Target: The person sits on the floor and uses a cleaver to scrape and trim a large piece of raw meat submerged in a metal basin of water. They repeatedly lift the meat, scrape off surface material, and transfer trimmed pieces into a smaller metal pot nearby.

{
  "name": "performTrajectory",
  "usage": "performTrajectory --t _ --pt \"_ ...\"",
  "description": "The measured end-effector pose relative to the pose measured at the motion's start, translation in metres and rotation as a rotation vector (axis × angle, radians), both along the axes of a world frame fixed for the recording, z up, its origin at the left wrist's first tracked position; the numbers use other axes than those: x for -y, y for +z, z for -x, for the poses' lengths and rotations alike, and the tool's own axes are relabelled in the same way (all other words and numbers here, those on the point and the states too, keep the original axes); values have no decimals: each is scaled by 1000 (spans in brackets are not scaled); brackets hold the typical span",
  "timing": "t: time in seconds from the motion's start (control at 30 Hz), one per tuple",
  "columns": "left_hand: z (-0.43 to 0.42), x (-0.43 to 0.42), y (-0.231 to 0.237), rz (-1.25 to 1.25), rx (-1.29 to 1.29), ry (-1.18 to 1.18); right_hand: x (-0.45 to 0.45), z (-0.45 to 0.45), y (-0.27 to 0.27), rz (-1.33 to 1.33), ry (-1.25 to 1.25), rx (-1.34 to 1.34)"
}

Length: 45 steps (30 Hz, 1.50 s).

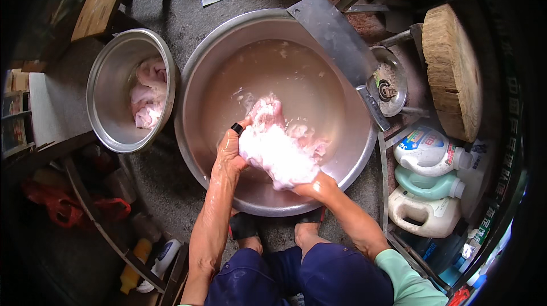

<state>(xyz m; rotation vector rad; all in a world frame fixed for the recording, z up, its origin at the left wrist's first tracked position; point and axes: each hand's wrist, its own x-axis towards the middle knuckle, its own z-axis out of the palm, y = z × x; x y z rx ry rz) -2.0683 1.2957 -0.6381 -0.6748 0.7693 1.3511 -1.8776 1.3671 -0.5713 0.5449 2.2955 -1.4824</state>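
A large metal basin (192,105) of cloudy water stands on the floor before me. Above the water near its front side, my left hand (233,148) grips a pale, pinkish piece of raw animal tissue (277,156), perhaps offal, with the thumb on top. A black band is round that thumb. My right hand (314,186) is at the lower right end of the same piece, its fingers hidden by it. Frilly pink parts hang at the piece's right side. A cleaver (333,41) lies across the basin's right rim. More pale pieces (149,92) lie in a smaller metal pot (100,92) at the left.
A wooden bench (102,3) stands at the upper left. To the right are a small metal bowl (399,88), a thick wooden chopping block (451,75) on its side and several plastic jugs (423,212). Bottles (136,263) and a red plastic bag (64,208) lie lower left.
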Motion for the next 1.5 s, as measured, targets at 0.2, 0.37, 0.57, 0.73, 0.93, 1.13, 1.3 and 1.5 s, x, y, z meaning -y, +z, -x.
performTrajectory --t 0.2,0.37,0.57,0.73,0.93,1.13,1.3,1.5 --pt "-7 4 0 206 -303 -263 -26 9 49 -146 -695 25" --pt "-38 -16 22 -30 -658 -619 9 97 -97 -450 -1460 -71" --pt "-48 -5 26 -3 -1154 -815 -32 79 -113 271 -1288 23" --pt "-32 14 44 20 -902 -899 -29 98 -84 -113 -1147 150" --pt "-41 18 68 65 -937 -874 -43 101 -98 -138 -1134 154" --pt "-49 32 62 51 -1135 -889 -55 112 -107 -150 -1173 146" --pt "-51 29 90 80 -1122 -886 -71 116 -134 -260 -1183 110" --pt "-50 57 99 79 -1322 -951 -110 114 -176 -488 -1145 44"
